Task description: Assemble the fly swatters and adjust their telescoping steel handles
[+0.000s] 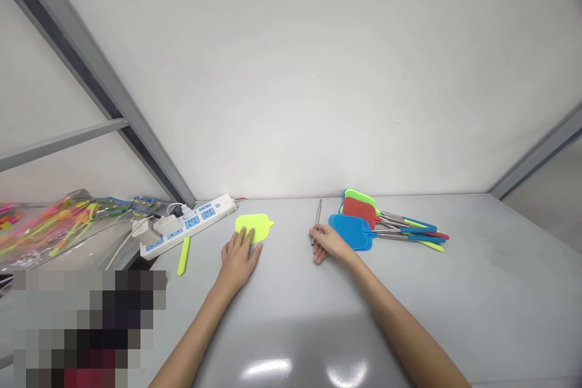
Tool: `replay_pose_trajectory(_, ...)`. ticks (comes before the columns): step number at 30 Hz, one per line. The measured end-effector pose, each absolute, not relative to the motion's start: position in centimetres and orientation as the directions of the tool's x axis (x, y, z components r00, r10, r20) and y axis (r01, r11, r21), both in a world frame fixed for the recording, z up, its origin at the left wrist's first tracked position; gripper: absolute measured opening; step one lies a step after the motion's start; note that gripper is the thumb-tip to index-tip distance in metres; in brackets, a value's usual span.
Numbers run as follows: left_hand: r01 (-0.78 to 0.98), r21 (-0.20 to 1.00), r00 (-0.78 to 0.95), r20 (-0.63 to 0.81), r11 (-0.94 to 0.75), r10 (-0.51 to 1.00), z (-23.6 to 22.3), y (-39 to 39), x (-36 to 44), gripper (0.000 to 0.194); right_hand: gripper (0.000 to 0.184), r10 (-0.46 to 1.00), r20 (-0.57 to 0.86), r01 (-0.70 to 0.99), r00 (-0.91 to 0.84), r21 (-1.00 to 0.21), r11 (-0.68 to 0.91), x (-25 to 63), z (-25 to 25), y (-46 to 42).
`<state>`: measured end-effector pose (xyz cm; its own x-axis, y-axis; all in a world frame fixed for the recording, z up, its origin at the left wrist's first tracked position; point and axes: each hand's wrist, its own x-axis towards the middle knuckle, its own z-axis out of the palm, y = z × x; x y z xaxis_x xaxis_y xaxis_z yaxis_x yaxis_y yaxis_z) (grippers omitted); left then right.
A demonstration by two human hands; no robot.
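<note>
Under the fingertips of my left hand lies a yellow fly swatter head, flat on the table; the fingers are spread over its near edge and do not grip it. With thumb and fingers my right hand pinches the lower end of a slim metal rod, which points away toward the wall. Just right of that hand is a pile of fly swatters, with a blue swatter head in front and a red swatter head behind it. To the left rests a loose yellow-green handle.
A white power strip with plugs and cables stands at the table's left. Beyond it are colourful items in clear plastic bags. A white wall backs the grey table, and a pixelated area covers the lower left corner.
</note>
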<state>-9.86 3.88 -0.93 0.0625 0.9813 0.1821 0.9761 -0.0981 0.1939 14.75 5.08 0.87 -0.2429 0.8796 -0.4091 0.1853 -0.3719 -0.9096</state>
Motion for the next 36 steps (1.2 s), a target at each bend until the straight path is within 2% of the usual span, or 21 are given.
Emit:
replay_pose_trajectory(3, 0.968, 0.174, 0.138, 0.226, -0.179, 0.964, -0.3, 0.7, -9.2, 0.044, 0.026, 0.796, -0.453, 0.218, -0.403, -0.892, -0.397, 14.9, 0.7, 2.8)
replay_pose_trajectory(4, 0.967, 0.168, 0.154, 0.226, -0.194, 0.962, 0.1, -0.3, -9.0, 0.041, 0.027, 0.713, -0.463, 0.232, -0.527, -0.885, -0.403, 15.1, 0.7, 1.9)
replay_pose_trajectory(6, 0.966, 0.155, 0.172, 0.207, -0.206, 0.963, 0.6, -2.0, -8.9, 0.037, 0.035, 0.580, -0.478, 0.291, -0.659, -0.874, -0.390, 15.8, 0.8, 0.2)
replay_pose_trajectory(9, 0.965, 0.167, 0.168, 0.191, -0.201, 0.967, 0.7, -3.5, -9.0, 0.040, 0.044, 0.437, -0.543, 0.438, -0.717, -0.838, -0.325, 17.4, 1.4, -1.7)
replay_pose_trajectory(11, 0.961, 0.188, 0.169, 0.183, -0.203, 0.969, 0.3, -4.0, -9.2, 0.047, 0.045, 0.378, -0.550, 0.468, -0.744, -0.834, -0.291, 18.4, 1.7, -2.5)
replay_pose_trajectory(17, 0.945, 0.211, 0.224, 0.147, -0.251, 0.964, -1.2, -4.7, -9.1, 0.068, 0.042, 0.644, -0.503, 0.495, -0.577, -0.842, -0.214, 20.0, 1.9, -4.0)
replay_pose_trajectory(20, 0.942, 0.215, 0.235, 0.134, -0.259, 0.963, -1.2, -5.1, -8.9, 0.075, 0.036, 0.870, -0.311, 0.502, -0.382, -0.860, -0.087, 20.8, 1.9, -4.6)
replay_pose_trajectory(22, 0.937, 0.235, 0.229, 0.140, -0.257, 0.963, -0.9, -5.1, -8.8, 0.076, 0.026, 0.956, -0.192, 0.566, -0.220, -0.824, -0.036, 21.6, 2.0, -5.0)
replay_pose_trajectory(24, 0.935, 0.255, 0.212, 0.159, -0.247, 0.964, -0.5, -5.0, -8.5, 0.076, 0.026, 0.980, -0.142, 0.631, -0.136, -0.775, -0.025, 22.2, 2.0, -5.3)
replay_pose_trajectory(27, 0.940, 0.281, 0.155, 0.158, -0.195, 0.975, 0.0, -4.8, -8.0, 0.082, 0.034, 0.982, -0.106, 0.665, -0.158, -0.746, 0.027, 22.5, 1.9, -5.8)
replay_pose_trajectory(30, 0.943, 0.306, 0.094, 0.142, -0.134, 0.985, 0.3, -4.8, -7.8, 0.087, 0.023, 0.987, -0.052, 0.671, -0.152, -0.738, 0.065, 22.8, 1.4, -6.0)
replay_pose_trajectory(33, 0.934, 0.323, 0.108, 0.151, -0.152, 0.983, 0.5, -5.0, -7.7, 0.081, 0.017, 0.998, 0.007, 0.682, -0.060, -0.729, 0.047, 23.9, 0.7, -5.9)
replay_pose_trajectory(36, 0.907, 0.354, 0.179, 0.166, -0.228, 0.970, 0.7, -5.1, -7.3, 0.071, 0.020, 0.999, 0.050, 0.681, -0.002, -0.732, 0.038, 25.4, 0.2, -6.0)
